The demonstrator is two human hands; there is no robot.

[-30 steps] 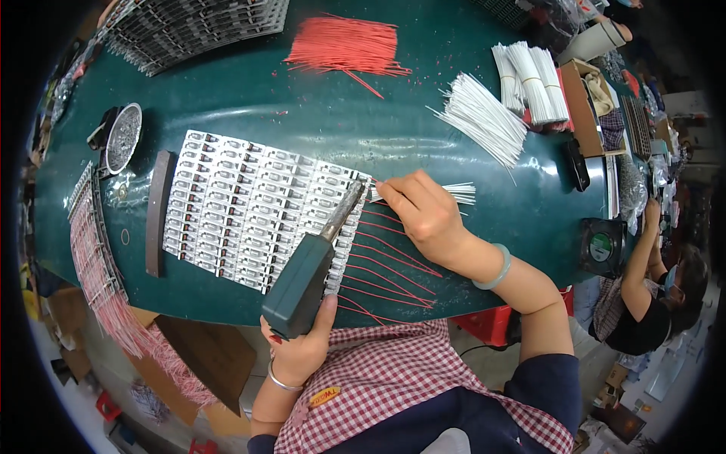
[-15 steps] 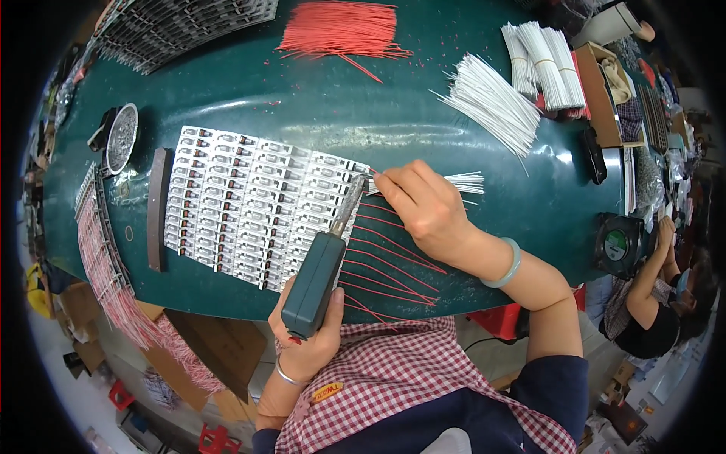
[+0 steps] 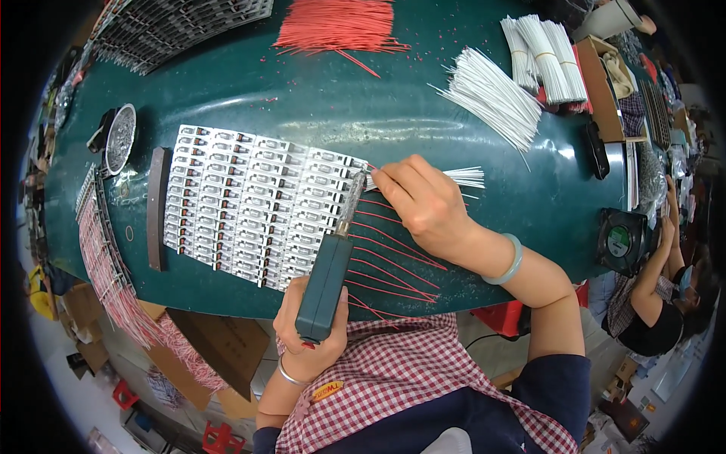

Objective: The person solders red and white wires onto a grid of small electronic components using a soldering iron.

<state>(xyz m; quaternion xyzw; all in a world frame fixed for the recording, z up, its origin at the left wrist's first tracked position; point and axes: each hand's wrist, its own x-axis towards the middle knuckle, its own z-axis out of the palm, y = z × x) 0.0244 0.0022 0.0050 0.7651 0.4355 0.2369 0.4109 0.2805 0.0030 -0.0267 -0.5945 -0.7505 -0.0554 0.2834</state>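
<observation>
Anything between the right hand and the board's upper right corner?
Nothing visible blocks it. The right hand is close by that corner of the board, apparently pinching a red wire; the iron has its tip just left of the hand.

A: What's moved in the last second?
B: Soldering iron [image 3: 331, 261]. Was slanted well over to the wearer's left; handle has swung right, so it now stands steeper in view.
A: And the left hand [image 3: 306, 333]?
B: Went right along with it. Fingers now show along the handle's left side; a second ago mostly hidden behind it.
A: Circuit board panel [image 3: 246, 200]?
B: More of its lower edge is uncovered, now that the handle has cleared it.
A: Camera shift?
B: Slight. Red wire pile [image 3: 336, 26] sits higher, now reaching the top edge.
</observation>
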